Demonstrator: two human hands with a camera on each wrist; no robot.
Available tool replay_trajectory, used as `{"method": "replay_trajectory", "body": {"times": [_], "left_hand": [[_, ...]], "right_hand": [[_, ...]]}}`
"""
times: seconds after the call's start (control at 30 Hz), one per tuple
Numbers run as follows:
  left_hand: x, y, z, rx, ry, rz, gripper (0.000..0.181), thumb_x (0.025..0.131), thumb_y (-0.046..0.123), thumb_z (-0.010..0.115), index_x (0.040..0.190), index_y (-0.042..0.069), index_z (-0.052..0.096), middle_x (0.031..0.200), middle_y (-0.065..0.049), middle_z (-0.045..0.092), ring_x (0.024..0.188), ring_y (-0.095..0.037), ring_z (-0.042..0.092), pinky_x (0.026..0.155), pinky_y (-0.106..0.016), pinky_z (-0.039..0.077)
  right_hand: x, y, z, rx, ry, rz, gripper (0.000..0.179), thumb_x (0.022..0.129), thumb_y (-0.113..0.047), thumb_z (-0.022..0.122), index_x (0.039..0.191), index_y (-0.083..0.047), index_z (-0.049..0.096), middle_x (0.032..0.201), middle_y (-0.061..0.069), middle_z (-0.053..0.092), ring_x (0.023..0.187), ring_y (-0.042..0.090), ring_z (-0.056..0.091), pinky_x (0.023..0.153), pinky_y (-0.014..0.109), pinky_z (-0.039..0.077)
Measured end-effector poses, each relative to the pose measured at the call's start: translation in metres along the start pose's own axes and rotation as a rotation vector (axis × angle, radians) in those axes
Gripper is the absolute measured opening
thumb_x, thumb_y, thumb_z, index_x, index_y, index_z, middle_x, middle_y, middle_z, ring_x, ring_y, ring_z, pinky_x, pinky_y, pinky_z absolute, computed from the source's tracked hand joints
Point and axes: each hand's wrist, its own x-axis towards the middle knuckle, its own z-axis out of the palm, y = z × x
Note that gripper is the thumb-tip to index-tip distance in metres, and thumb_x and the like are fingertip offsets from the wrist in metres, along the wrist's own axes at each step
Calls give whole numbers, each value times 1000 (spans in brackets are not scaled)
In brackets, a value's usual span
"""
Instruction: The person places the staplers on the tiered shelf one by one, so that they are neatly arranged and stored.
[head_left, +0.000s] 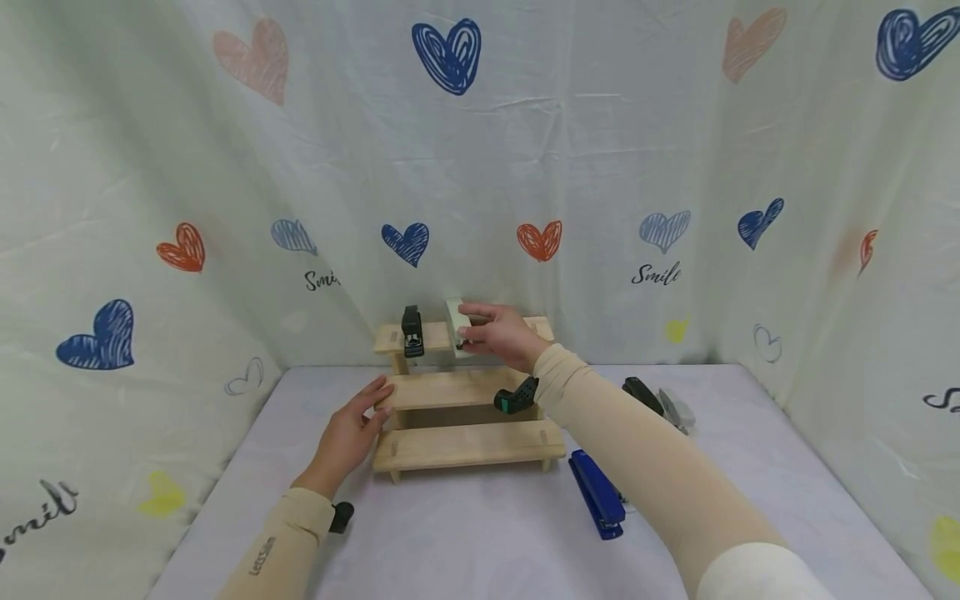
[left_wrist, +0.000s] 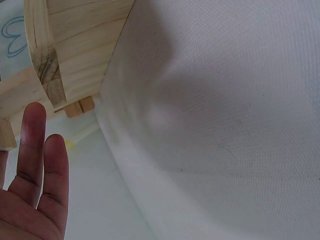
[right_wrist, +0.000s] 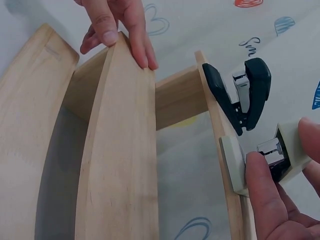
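My right hand (head_left: 504, 333) holds a pale grey-green stapler (head_left: 456, 327) at the back shelf of a stepped wooden rack (head_left: 465, 446). In the right wrist view its jaws are spread apart, the base (right_wrist: 233, 165) against the shelf and my fingers around the upper arm. Beside it on that shelf stands a black stapler (head_left: 412, 332), also spread apart. My left hand (head_left: 352, 433) grips the left end of the middle shelf (right_wrist: 120, 150), thumb at the front edge and fingers over the top. Two fingers (left_wrist: 33, 145) extend straight in the left wrist view.
A blue stapler (head_left: 597, 494) lies on the white table right of the rack, partly behind my right forearm. Farther right are a black stapler (head_left: 642, 395) and a grey stapler (head_left: 677, 409). A curtain (head_left: 480, 167) printed with hearts hangs close behind the rack.
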Motion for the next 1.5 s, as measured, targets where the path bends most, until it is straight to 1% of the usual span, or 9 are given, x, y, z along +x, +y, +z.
{"method": "replay_trajectory", "body": {"times": [0.3, 0.57, 0.83, 0.97, 1.1, 1.17, 1.27, 1.37, 1.5], "left_hand": [[-1, 0, 3, 3, -8, -20, 41, 101, 17, 62, 141, 9, 58, 155, -3, 41, 103, -23, 60, 81, -39, 50], [-1, 4, 2, 11, -8, -8, 42, 101, 19, 61, 142, 9, 57, 155, -5, 41, 86, -21, 61, 75, -37, 50], [0, 5, 4, 12, -10, -6, 42, 102, 19, 61, 142, 10, 57, 156, -4, 41, 89, -21, 61, 77, -38, 50], [0, 6, 4, 11, -15, -8, 42, 102, 19, 61, 142, 10, 57, 156, -5, 41, 90, -21, 61, 78, -38, 50], [-1, 6, 2, 10, -20, -10, 42, 102, 19, 61, 143, 10, 56, 156, -5, 40, 88, -20, 61, 76, -38, 50], [-1, 6, 1, 8, -19, -13, 42, 102, 19, 61, 143, 10, 56, 156, -5, 40, 86, -19, 61, 75, -37, 50], [-1, 4, 0, 9, -20, -22, 42, 102, 19, 60, 143, 10, 56, 156, -4, 40, 84, -18, 60, 75, -36, 50], [-2, 4, 0, 6, -20, -28, 42, 102, 20, 60, 143, 10, 56, 156, -3, 40, 85, -19, 61, 75, -36, 50], [-2, 5, 0, 5, -17, -27, 42, 102, 19, 61, 143, 10, 56, 157, -3, 39, 87, -21, 61, 76, -37, 50]], "right_hand": [[-1, 2, -2, 18, -6, 4, 52, 98, 0, 61, 148, -7, 48, 147, 21, 46, 120, 31, 57, 94, 38, 51], [-2, 2, -3, -12, 16, 2, 49, 98, -2, 62, 146, -8, 51, 147, 17, 45, 120, 29, 59, 94, 38, 51], [-3, 0, -5, -15, 11, 17, 51, 98, -3, 63, 147, -9, 49, 144, 18, 48, 120, 30, 57, 96, 42, 49], [-10, -4, -12, -76, -16, 6, 56, 97, -4, 64, 150, -8, 45, 143, 21, 47, 121, 33, 57, 98, 44, 48], [-25, -8, -37, -211, -67, -32, 59, 98, -5, 63, 152, -8, 41, 145, 24, 45, 123, 35, 56, 98, 46, 47], [-36, -9, -56, -284, -81, -35, 60, 98, -8, 63, 153, -9, 40, 147, 24, 44, 125, 35, 54, 98, 47, 48], [-59, -7, -90, -355, -97, -17, 61, 99, -11, 63, 154, -9, 37, 148, 23, 42, 129, 36, 49, 98, 48, 47], [-87, 6, -129, -400, -83, 10, 63, 99, -16, 64, 154, -9, 36, 148, 22, 42, 130, 39, 47, 98, 49, 47], [-128, 34, -177, -436, -19, 66, 65, 98, -23, 66, 154, -8, 36, 147, 24, 43, 130, 42, 48, 98, 50, 47]]}}
